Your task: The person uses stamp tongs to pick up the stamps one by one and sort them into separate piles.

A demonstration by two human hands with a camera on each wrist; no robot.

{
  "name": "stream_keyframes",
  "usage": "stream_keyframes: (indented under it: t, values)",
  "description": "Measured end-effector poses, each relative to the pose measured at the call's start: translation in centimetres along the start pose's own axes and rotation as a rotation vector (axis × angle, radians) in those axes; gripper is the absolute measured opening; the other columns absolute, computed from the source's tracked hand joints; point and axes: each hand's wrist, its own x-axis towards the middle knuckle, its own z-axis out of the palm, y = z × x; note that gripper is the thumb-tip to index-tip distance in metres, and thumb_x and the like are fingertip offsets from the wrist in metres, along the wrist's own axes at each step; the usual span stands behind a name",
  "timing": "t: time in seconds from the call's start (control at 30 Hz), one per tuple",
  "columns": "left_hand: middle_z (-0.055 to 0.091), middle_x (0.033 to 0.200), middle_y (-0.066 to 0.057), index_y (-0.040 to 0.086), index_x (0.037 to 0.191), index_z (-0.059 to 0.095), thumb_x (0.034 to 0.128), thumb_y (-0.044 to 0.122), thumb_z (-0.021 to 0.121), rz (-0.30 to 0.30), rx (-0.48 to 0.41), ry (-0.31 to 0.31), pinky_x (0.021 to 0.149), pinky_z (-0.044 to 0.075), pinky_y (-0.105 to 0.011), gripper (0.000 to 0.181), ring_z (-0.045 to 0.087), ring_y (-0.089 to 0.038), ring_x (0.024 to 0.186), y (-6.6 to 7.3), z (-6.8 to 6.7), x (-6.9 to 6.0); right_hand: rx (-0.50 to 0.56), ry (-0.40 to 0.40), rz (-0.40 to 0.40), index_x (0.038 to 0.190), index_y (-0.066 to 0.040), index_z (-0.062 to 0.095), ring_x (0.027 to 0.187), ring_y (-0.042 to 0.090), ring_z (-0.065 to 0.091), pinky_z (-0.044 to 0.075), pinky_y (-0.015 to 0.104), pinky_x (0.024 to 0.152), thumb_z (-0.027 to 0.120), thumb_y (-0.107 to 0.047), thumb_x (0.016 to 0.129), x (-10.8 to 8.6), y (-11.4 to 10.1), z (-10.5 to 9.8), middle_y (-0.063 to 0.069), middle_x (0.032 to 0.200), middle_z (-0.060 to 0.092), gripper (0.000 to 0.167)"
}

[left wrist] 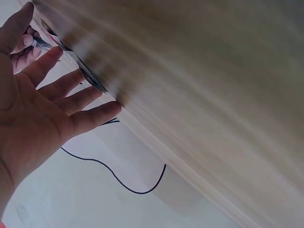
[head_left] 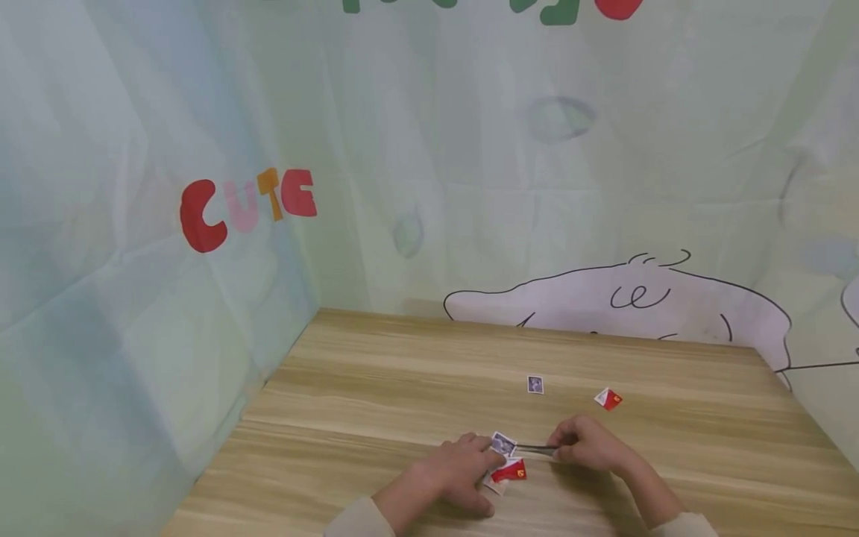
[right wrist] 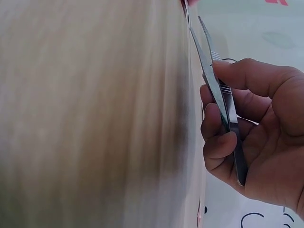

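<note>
"Silver tweezers (right wrist: 215, 92): lying which way?"
"Leftward from the right hand (head_left: 590, 445) pinching them, tips slightly parted, to the grey card (head_left: 504, 444); contact, I can't tell"
"And the left hand (head_left: 459, 473)?"
"Nearer, fingers outstretched at the card's left edge, gripping nothing"

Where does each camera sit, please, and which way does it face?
Head: worn on the head, facing forward and down over the table; left hand, right hand and sleeves show.
Left wrist: worn there, facing the left hand's palm and the table; part of the right hand shows beyond.
Right wrist: worn there, facing the right hand gripping tweezers.
Shared: the head and right wrist views both show tweezers.
</note>
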Motion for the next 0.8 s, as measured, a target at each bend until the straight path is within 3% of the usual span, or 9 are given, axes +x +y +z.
stream_keyframes:
  t: [0.8]
  values:
    - [0.041,0.139,0.000,0.029,0.131,0.052,0.0700,0.049,0.074,-0.018,-0.020,-0.017,0.093,0.040,-0.047,0.068,0.037,-0.025,0.125,0.16,-0.11,0.04,0.031,0.005,0.023,0.087,0.004,0.066,0.066,0.012,0.052,0.044,0.025,0.058,0.067,-0.004,0.077,-0.20,0.05,-0.06,0.000,0.074,0.061,0.013]
